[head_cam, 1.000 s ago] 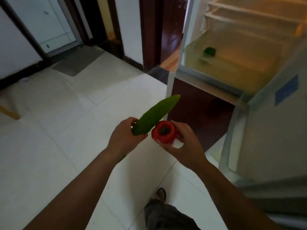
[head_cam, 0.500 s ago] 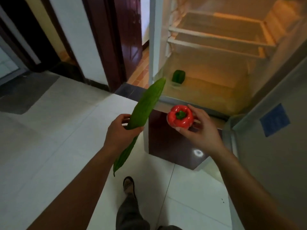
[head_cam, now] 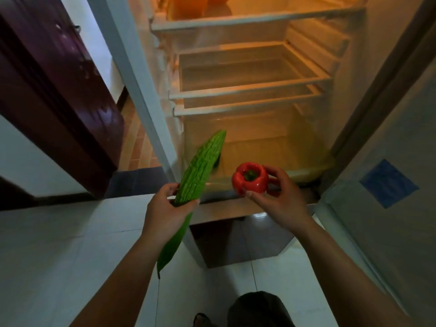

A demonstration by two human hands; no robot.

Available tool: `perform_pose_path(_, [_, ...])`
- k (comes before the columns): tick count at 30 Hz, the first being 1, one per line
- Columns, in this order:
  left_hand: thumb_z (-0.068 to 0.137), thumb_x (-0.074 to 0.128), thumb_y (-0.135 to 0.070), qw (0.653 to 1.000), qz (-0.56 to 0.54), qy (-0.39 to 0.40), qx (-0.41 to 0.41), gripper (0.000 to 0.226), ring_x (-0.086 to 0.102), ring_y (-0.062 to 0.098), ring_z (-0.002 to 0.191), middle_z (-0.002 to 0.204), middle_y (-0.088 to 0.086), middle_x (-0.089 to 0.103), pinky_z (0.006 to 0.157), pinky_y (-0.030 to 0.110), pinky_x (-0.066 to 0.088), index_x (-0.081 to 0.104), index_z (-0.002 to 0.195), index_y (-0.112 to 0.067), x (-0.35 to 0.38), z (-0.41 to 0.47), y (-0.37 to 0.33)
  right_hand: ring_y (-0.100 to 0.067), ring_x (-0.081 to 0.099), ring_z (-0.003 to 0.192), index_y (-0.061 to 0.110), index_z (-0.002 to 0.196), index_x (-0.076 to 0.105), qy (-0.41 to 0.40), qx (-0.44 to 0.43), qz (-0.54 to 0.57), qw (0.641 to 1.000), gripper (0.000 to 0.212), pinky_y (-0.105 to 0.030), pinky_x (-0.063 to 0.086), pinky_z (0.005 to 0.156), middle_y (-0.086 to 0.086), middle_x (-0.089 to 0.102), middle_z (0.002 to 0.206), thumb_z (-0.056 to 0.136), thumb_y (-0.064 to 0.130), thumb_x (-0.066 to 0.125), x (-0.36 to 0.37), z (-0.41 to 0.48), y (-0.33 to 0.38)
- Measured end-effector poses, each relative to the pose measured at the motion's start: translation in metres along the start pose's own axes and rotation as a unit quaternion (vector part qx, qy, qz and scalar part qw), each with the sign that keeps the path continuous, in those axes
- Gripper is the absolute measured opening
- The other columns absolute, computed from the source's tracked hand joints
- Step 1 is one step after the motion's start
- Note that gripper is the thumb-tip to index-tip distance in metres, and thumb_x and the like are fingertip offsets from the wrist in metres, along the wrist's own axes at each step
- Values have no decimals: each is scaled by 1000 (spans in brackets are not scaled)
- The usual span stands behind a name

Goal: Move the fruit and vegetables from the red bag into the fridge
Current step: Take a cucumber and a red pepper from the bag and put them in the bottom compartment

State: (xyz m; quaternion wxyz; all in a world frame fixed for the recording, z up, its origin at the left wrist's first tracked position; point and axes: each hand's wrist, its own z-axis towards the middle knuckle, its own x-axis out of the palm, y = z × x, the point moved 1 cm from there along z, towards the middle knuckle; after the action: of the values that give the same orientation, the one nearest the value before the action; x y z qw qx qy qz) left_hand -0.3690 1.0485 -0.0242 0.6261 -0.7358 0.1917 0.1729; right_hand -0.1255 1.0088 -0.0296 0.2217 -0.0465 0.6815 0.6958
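Observation:
My left hand (head_cam: 166,210) grips a long bumpy green gourd (head_cam: 200,171) around its middle, its upper tip slanting toward the open fridge (head_cam: 254,90). A red bell pepper (head_cam: 250,178), stem side up, sits in the curled fingers of my right hand (head_cam: 278,201), just in front of the fridge's bottom compartment (head_cam: 271,149). A dark green item that lies in that compartment is mostly hidden behind the gourd's tip. The red bag is out of view.
The fridge door (head_cam: 389,185) stands open on the right with a blue sticker (head_cam: 388,182) on it. Several bare shelves (head_cam: 250,90) fill the lit interior; something orange (head_cam: 191,5) sits on the top one. A dark wooden door (head_cam: 59,102) stands left. White tile floor below.
I have stepped closer to the fridge, which now fills the view. Both hands have carried the gourd and the pepper up to the edge of the bottom compartment.

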Motion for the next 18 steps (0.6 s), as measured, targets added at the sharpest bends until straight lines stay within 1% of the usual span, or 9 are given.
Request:
perform_pose_path(3, [69, 79, -31, 1000, 22, -2, 17, 52, 55, 7, 89, 101, -12, 58, 71, 25, 45, 55, 114, -24, 1, 16, -2, -2, 54, 103, 36, 117, 46, -19, -3, -7, 1000, 63, -20, 50, 81, 20, 51, 113, 66, 28, 82, -2, 24, 4])
perform_pose_path(6, [68, 80, -29, 1000, 16, -7, 16, 52, 54, -2, 85, 97, -15, 58, 64, 17, 41, 55, 113, -24, 0, 29, -3, -8, 55, 105, 25, 118, 49, -33, -33, -5, 999, 63, -25, 52, 82, 8, 52, 120, 65, 25, 83, -4, 64, 9])
perform_pose_path(8, [69, 79, -27, 1000, 12, -18, 12, 48, 53, -5, 84, 96, -17, 57, 62, 14, 39, 55, 111, -26, 0, 36, -5, -10, 55, 103, 20, 118, 50, -18, -34, -30, 999, 64, -28, 53, 82, 3, 50, 121, 65, 27, 84, 3, 93, 7])
perform_pose_path(11, [71, 78, -28, 999, 19, -45, 9, 44, 54, -4, 83, 95, -15, 58, 62, 12, 40, 56, 109, -26, 6, 43, -8, -13, 57, 97, 18, 116, 52, 35, -24, -66, 997, 64, -34, 55, 81, -1, 53, 119, 62, 29, 85, 24, 128, -7])
perform_pose_path(13, [71, 78, -30, 998, 19, -57, -12, 43, 54, -4, 82, 94, -19, 55, 60, 10, 38, 54, 107, -29, 12, 45, -9, -12, 57, 95, 17, 116, 52, 65, -15, -85, 994, 65, -33, 54, 81, -1, 53, 118, 62, 30, 85, 36, 141, -19])
perform_pose_path(18, [73, 75, -37, 993, -2, -99, -63, 42, 53, -4, 82, 98, -17, 55, 59, 11, 38, 52, 107, -32, 26, 53, -11, -12, 55, 98, 18, 118, 52, 150, 28, -91, 984, 65, -18, 45, 70, 4, 56, 113, 64, 37, 83, 41, 170, -36])
